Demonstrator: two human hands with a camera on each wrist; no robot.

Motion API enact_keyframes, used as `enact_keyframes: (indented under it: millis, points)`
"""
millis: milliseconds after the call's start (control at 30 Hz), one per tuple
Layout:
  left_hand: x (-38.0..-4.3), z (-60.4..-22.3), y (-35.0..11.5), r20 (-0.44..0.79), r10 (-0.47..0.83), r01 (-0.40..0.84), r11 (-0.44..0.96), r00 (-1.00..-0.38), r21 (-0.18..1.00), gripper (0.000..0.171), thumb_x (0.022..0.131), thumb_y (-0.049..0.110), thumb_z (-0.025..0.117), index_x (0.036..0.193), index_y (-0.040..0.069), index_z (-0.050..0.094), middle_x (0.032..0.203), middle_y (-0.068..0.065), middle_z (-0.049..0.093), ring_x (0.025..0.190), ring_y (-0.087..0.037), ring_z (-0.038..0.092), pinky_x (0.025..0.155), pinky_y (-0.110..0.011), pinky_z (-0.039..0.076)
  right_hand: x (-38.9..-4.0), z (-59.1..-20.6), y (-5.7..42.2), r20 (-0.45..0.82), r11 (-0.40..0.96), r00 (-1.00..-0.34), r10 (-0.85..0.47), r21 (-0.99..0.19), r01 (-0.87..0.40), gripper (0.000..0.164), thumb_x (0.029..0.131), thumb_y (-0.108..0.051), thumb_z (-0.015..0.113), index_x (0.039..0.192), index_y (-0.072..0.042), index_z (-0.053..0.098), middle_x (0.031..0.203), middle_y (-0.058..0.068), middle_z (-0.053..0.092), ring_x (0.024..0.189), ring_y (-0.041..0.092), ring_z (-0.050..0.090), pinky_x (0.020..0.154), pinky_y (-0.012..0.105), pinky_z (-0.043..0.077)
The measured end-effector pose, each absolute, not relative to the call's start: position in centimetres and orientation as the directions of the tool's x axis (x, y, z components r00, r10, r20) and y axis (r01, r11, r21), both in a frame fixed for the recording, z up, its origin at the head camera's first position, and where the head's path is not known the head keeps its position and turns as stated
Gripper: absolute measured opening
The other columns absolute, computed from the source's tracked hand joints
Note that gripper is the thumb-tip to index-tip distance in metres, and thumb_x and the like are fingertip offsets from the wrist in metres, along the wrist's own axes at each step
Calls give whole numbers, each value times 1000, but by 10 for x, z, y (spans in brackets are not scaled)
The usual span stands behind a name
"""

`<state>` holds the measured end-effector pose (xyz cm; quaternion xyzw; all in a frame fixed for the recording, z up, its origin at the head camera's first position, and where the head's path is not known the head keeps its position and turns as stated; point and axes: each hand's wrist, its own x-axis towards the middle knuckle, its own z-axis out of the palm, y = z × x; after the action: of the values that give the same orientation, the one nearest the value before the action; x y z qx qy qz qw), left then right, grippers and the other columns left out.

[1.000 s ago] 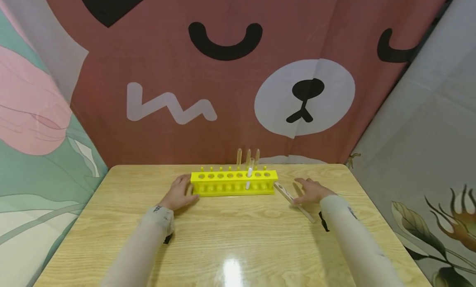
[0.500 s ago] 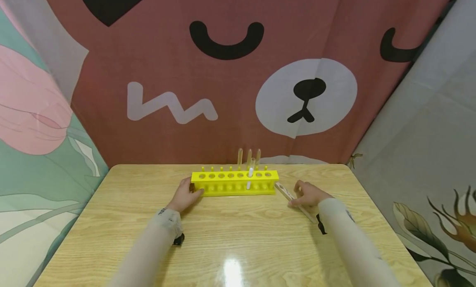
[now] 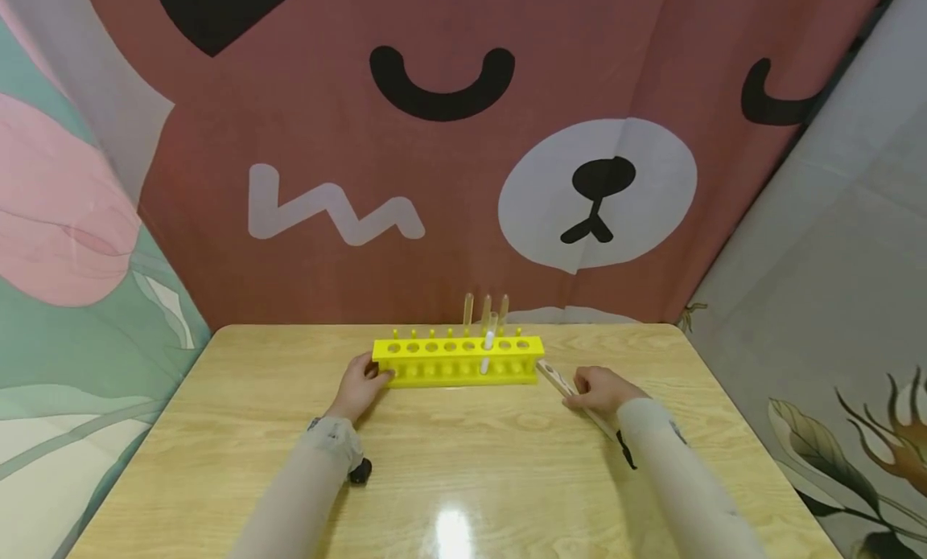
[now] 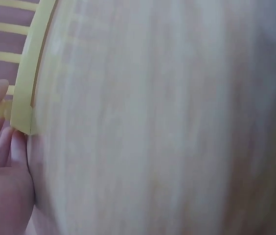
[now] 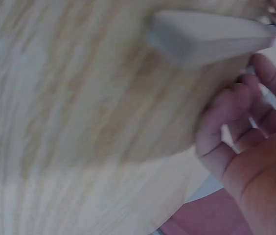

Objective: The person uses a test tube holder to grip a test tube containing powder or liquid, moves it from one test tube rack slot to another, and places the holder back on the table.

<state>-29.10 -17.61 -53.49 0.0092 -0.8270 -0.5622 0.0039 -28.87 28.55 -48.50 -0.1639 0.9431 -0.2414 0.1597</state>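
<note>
A yellow test tube rack (image 3: 458, 348) stands near the back of the table. One test tube (image 3: 488, 342) with something white in it sits upright in a hole right of the middle. Behind it, three clear test tubes (image 3: 468, 308) are upside down along the rear pegs. My left hand (image 3: 358, 386) grips the rack's left end, thumb in front; in the left wrist view its fingers curl at the yellow end (image 4: 28, 73). To the right, my right hand (image 3: 608, 392) pinches a wooden test tube holder (image 3: 554, 376), which slants beside the rack. Its thick end (image 5: 187, 39) shows in the right wrist view.
The wood-grain table (image 3: 449, 446) reaches back to a brown bear-print curtain (image 3: 434, 277). Patterned curtains hang at the left (image 3: 65, 205) and right (image 3: 818, 245). A bright light reflection lies on the table's front.
My left hand has moved right and closed on the rack's end. My right hand has come down onto the wooden test tube holder, its fingers drawing together.
</note>
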Motion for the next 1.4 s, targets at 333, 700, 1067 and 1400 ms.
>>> enact_keyframes:
  millis: [333,700,1067,1400]
  points:
    - [-289,-539,-176,51,-52,26,400,-997,916,39,95,12,70,129,-6,62,139,-28,47,131,-42,47,111,-51,43,-289,-493,289,-209,841,-883,-420,-454,-293,35,99,-34,65,78,-13,46,74,3,40,65,18,36,62,31,31]
    - [-288,-540,-176,48,-51,21,437,-998,899,37,97,14,69,127,-5,63,142,-26,45,133,-40,45,112,-51,42,-290,-492,287,-202,855,-879,-431,-402,-326,26,103,-34,59,86,-15,52,81,5,45,69,19,41,62,33,35]
    - [-288,-539,-177,44,-48,18,459,-998,888,35,98,14,68,126,-5,63,142,-25,45,133,-40,45,112,-51,42,-291,-497,286,-183,874,-894,-410,-360,-327,26,105,-34,55,87,-15,50,82,5,43,71,20,40,64,35,35]
    - [-290,-545,-176,72,-63,34,467,-995,884,32,97,17,69,122,-2,66,140,-23,48,130,-39,49,109,-52,45,-292,-500,288,-214,887,-909,-358,-382,-260,29,107,-36,48,89,-13,50,80,4,48,73,20,44,67,38,37]
